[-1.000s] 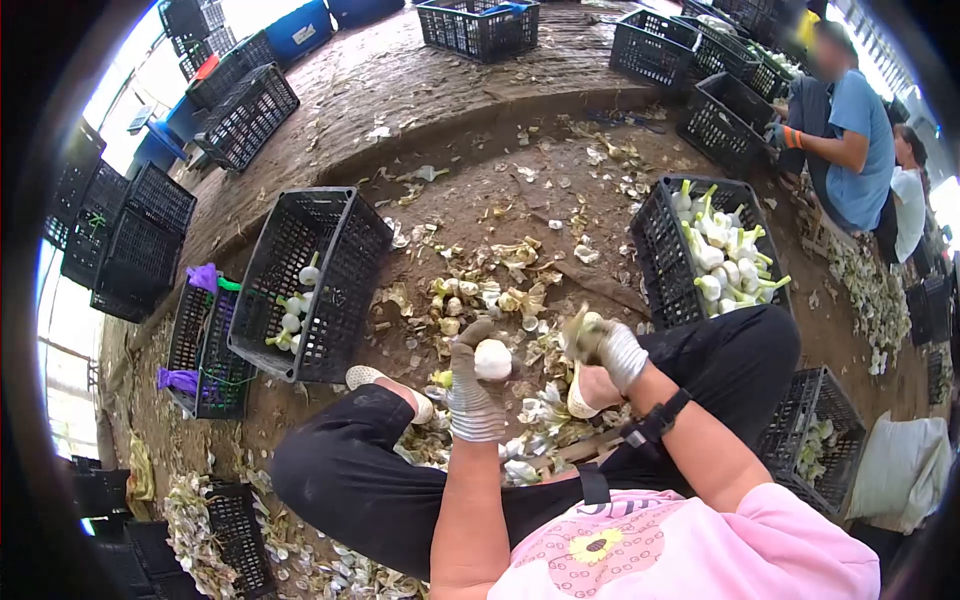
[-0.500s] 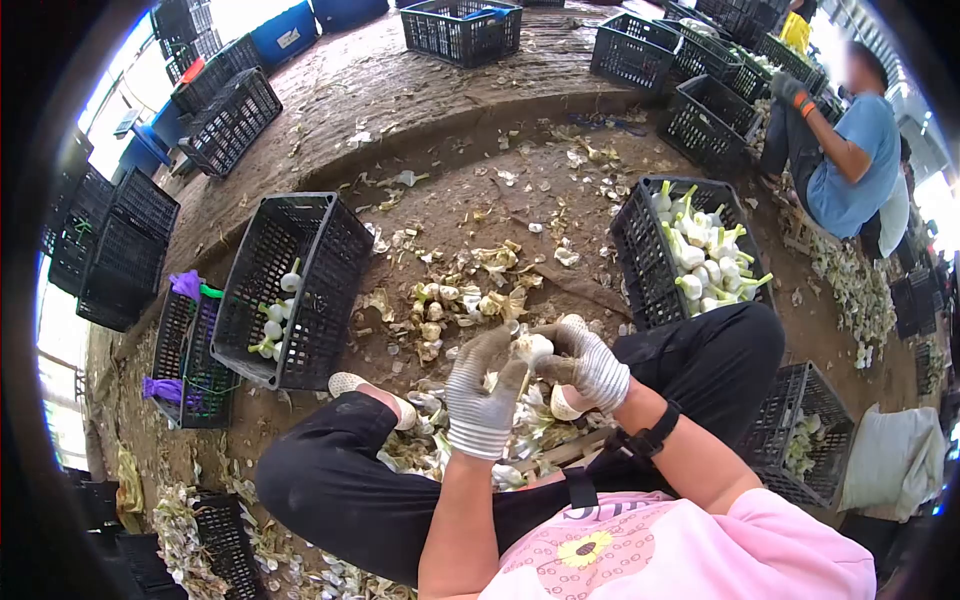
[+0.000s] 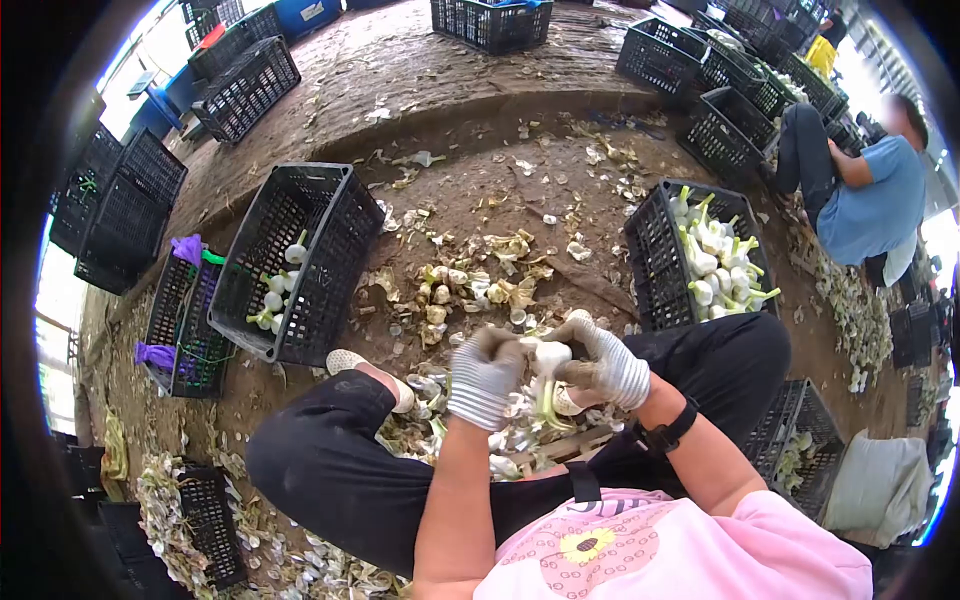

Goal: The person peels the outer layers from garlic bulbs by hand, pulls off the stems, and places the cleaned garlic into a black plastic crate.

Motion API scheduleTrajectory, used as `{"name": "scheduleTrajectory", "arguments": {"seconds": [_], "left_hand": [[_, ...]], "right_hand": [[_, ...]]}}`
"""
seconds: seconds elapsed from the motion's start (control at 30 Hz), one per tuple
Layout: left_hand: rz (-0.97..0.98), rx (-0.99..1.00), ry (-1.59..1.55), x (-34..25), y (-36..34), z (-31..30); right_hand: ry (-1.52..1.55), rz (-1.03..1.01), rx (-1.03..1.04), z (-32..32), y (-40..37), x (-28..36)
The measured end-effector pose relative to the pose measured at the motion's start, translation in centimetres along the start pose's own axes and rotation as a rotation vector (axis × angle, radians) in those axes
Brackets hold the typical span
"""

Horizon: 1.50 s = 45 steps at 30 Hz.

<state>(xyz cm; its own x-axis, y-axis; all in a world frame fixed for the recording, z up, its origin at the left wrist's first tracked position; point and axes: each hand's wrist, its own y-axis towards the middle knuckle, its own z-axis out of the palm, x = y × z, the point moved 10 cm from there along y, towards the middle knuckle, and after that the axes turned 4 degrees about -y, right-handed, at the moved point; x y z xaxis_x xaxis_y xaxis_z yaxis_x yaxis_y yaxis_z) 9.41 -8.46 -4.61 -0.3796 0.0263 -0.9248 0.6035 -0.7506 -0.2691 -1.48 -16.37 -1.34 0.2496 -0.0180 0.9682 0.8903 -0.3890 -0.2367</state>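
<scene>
Between my two gloved hands is a white garlic bulb (image 3: 552,356), its pale green stem hanging downward. My right hand (image 3: 608,364) grips the bulb from the right, fingers curled round it. From the other side, the closed fingers of my left hand (image 3: 487,374) meet the bulb, pinching at its edge. Below the hands lie loose garlic skins and trimmings (image 3: 510,440) between my shoes. A small heap of brownish, untrimmed garlic bulbs (image 3: 440,290) rests on the dirt floor just ahead.
At the right stands a black crate (image 3: 650,262) filled with cleaned garlic. A black crate (image 3: 330,235) on the left holds several bulbs. Beside it is a crate with purple cloth (image 3: 186,250). A person in a blue shirt (image 3: 880,200) sits at the far right, near stacked crates.
The bulb has turned, so its green stem now points down. My hands have moved slightly right and apart. The seated person's raised arm has lowered, and the view has shifted a little.
</scene>
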Motion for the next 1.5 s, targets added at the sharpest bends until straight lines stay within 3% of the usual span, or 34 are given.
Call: {"name": "scheduleTrajectory", "arguments": {"seconds": [0.03, 0.2, 0.3, 0.33, 0.43, 0.53, 0.57, 0.67, 0.73, 0.8, 0.83, 0.97, 1.1, 1.23, 1.33, 1.37, 1.47, 1.5], "left_hand": [[-0.006, -0.048, -0.134, 0.2, 0.2, -0.8], [-0.091, 0.036, -0.208, 2.6, 0.4, -0.3], [-0.082, -0.012, -0.362, 1.4, 0.1, -0.3], [-0.036, -0.014, -0.233, 0.6, 0.1, -0.4], [0.151, -0.08, 0.128, -1.2, -0.1, -0.8], [0.198, -0.123, 0.092, -1.6, -0.4, -1.4], [0.256, -0.045, 0.165, -2.3, -0.4, -1.0], [0.109, 0.029, 0.013, -3.3, -1.5, 0.7], [0.233, 0.064, 0.171, -3.7, -1.8, 1.2], [0.336, 0.11, 0.273, -5.0, -2.5, 1.9], [0.235, 0.118, 0.175, -4.4, -2.6, 2.1], [0.479, 0.144, 0.462, -6.9, -3.7, 4.3], [0.227, 0.132, 0.342, -3.1, -2.6, 3.3], [0.028, 0.124, 0.104, -1.1, -2.3, 2.7], [0.23, 0.014, 0.328, -2.8, -2.3, 2.1], [0.445, -0.039, 0.593, -4.8, -2.6, 2.4], [0.173, -0.064, 0.224, -2.5, -1.9, 1.6], [0.091, -0.041, -0.066, -1.8, -1.7, 1.7]], "right_hand": [[0.127, -0.015, 0.005, -0.1, -0.2, 0.2], [0.635, -0.128, -0.029, -0.9, -0.1, 0.3], [0.786, -0.057, -0.039, -0.8, -0.6, -1.0], [0.865, -0.033, -0.042, -0.8, -0.6, -1.9], [0.741, -0.03, -0.137, -1.8, -0.6, -3.4], [0.699, -0.046, -0.118, -2.0, -0.5, -3.4], [0.707, -0.037, -0.121, -1.9, -0.6, -3.5], [0.759, -0.011, -0.149, -2.1, -0.6, -4.0], [0.843, 0.006, -0.162, -2.0, -0.2, -4.8], [0.74, -0.012, -0.22, -2.5, 0.0, -4.5], [0.688, -0.015, -0.245, -2.7, -0.2, -4.2], [0.467, -0.038, -0.296, -2.8, -0.3, -3.1], [0.239, -0.076, -0.347, -2.8, -0.5, -1.6], [0.405, -0.046, -0.292, -2.0, -0.3, -2.3], [0.462, -0.031, -0.241, -1.6, -0.3, -2.6], [0.464, -0.022, -0.231, -1.4, -0.3, -2.5], [0.624, -0.07, -0.17, -0.5, -0.4, -2.0], [0.702, -0.102, -0.145, -0.2, -0.4, -1.7]]}}
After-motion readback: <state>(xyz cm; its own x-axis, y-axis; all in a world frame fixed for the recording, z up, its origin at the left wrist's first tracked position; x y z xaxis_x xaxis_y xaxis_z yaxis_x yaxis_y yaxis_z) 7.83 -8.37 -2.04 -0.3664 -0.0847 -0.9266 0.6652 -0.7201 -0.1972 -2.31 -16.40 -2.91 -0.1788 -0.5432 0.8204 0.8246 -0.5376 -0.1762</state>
